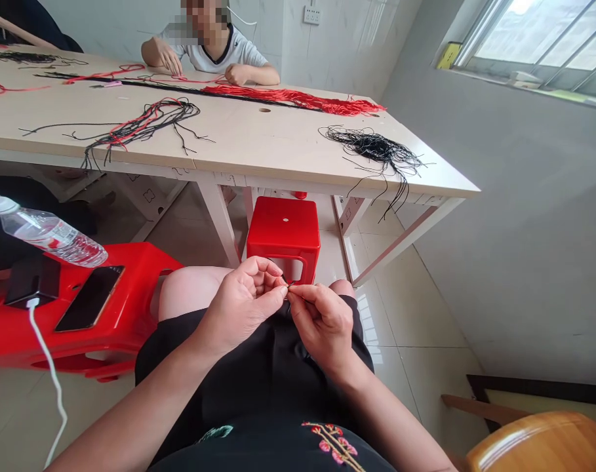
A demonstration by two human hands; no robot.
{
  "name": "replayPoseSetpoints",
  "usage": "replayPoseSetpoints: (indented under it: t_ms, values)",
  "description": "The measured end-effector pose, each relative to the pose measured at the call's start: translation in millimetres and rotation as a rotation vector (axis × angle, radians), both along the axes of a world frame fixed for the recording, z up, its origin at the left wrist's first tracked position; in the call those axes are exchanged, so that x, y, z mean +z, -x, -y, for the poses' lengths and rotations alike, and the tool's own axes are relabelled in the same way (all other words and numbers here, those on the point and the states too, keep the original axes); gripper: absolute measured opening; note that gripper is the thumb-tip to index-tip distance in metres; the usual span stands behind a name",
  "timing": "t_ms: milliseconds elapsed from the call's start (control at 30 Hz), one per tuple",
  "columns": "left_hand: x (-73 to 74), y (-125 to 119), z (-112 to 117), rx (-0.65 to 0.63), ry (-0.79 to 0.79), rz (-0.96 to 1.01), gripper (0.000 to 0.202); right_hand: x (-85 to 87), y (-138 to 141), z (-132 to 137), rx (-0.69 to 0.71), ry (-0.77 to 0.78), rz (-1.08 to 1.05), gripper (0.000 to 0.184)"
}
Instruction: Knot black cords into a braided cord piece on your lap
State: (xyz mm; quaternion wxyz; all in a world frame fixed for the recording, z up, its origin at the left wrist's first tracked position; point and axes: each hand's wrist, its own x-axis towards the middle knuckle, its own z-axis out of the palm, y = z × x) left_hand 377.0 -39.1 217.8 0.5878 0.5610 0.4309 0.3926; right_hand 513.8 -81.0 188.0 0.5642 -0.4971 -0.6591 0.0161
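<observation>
Above my lap, my left hand [251, 295] and my right hand [323, 318] meet, with thumbs and forefingers pinched together tip to tip. A short bit of thin black cord [284, 279] shows between the fingertips, and the fingers hide most of it. Both hands are closed on it. On the table ahead lie a tangled bundle of black cords [374, 145] at the right and a bundle of black and red cords [147, 121] at the left. A long hank of red cords [307, 99] stretches across farther back.
A red stool [284, 223] stands under the table edge [298, 174]. At my left, another red stool [130, 282] bears a water bottle [56, 233], a phone [90, 298] and a black box [32, 282] with a white cable. Across the table sits a person [219, 56]. A wooden chair [538, 446] is at lower right.
</observation>
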Motion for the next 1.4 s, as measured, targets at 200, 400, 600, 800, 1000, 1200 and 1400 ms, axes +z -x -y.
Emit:
replayPoseSetpoints:
  t_ms: [200,400,600,800,1000,1200,1400]
  values:
    - [-3.2,1,3,0.012,-0.134,-0.077,0.015,1.8,-5,0,0.233,0.277,-0.362,0.016]
    - [-6.0,2,4,-0.034,-0.137,-0.102,0.014,0.8,-10,-3,0.304,0.431,-0.428,0.010]
    - [-6.5,0,3,-0.133,-0.122,-0.043,0.013,8.9,-9,-1,0.135,0.285,-0.213,0.010]
    - [-6.3,-9,4,-0.073,-0.283,-0.119,0.023,8.8,-6,1,0.101,0.174,-0.028,0.010]
    - [-7.6,-13,4,-0.013,-0.365,-0.113,0.026,1.9,-2,3,0.039,0.079,0.020,0.010]
    - [-6.7,-8,1,-0.106,-0.063,0.009,0.021,2.5,-8,0,0.044,0.255,-0.228,0.011]
    - [-6.1,-3,0,-0.036,0.005,0.029,0.018,-0.8,-16,-2,0.227,0.340,-0.373,0.017]
